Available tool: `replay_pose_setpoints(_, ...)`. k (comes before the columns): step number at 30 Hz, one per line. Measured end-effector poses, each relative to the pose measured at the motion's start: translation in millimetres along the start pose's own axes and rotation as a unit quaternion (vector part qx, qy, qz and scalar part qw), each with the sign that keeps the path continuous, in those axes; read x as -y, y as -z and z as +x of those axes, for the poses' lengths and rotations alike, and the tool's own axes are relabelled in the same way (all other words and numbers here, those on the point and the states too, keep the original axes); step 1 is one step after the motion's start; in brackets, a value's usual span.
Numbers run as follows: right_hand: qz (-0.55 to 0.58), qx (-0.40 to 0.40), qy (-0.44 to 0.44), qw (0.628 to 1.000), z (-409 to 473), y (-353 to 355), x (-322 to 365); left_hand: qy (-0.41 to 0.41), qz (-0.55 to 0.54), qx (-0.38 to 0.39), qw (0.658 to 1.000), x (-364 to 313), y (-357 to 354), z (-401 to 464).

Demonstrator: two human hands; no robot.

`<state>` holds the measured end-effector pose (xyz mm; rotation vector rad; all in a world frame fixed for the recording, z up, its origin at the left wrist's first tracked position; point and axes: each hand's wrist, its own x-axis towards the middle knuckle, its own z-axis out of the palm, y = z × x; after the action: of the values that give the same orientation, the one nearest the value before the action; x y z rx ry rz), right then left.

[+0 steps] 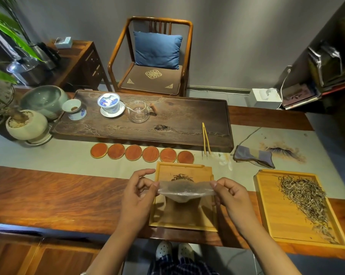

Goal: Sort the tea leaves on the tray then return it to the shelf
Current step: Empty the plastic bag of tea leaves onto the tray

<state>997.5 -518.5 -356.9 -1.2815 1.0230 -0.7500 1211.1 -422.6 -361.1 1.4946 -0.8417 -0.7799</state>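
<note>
Hands: left hand (137, 192) and right hand (228, 193) each keep a pinching grip on one end of a clear plastic bag (185, 188), stretched between them.
Bag: above the near tray (161, 219).
Tea leaves (182, 177): small dark pile on that tray.
Right tray (266, 205): pale loose leaves (304, 199).
Desk (54, 197): carries both trays.

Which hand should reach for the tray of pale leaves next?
Right, probably. The right hand is nearer that tray; the left hand is across the clear bag both pinch.
</note>
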Motion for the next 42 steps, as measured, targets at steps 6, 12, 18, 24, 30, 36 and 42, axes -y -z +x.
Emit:
replay_pose_setpoints(6,0.012,-0.011,0.023,1.000,-1.0,-1.1,13.7,-0.012,0.000,-0.007,1.000,-9.6,1.3,3.8)
replay_pose_setpoints(12,0.011,-0.014,0.039,0.999,1.8,-0.2,26.1,-0.021,0.002,-0.008,1.000,-23.1,-2.4,6.0)
replay_pose_setpoints(18,0.021,-0.012,0.040,0.999,6.0,1.0,37.2,-0.029,-0.014,-0.009,0.999,-35.4,-4.1,9.5)
replay_pose_setpoints(24,0.026,0.000,0.052,0.998,6.9,-0.1,48.0,-0.041,-0.014,-0.012,0.999,-43.9,-1.5,9.1)
replay_pose_setpoints(30,0.019,0.017,0.069,0.997,5.3,-5.7,61.7,-0.051,-0.012,-0.026,0.998,-46.1,5.3,10.7)
replay_pose_setpoints(36,-0.085,0.017,0.120,0.989,5.4,-13.7,65.7,-0.071,0.016,-0.020,0.997,-43.7,22.6,14.6)
replay_pose_setpoints(42,-0.149,0.071,0.123,0.979,15.4,-53.1,53.2,-0.079,0.099,-0.056,0.990,-34.1,71.4,18.6)
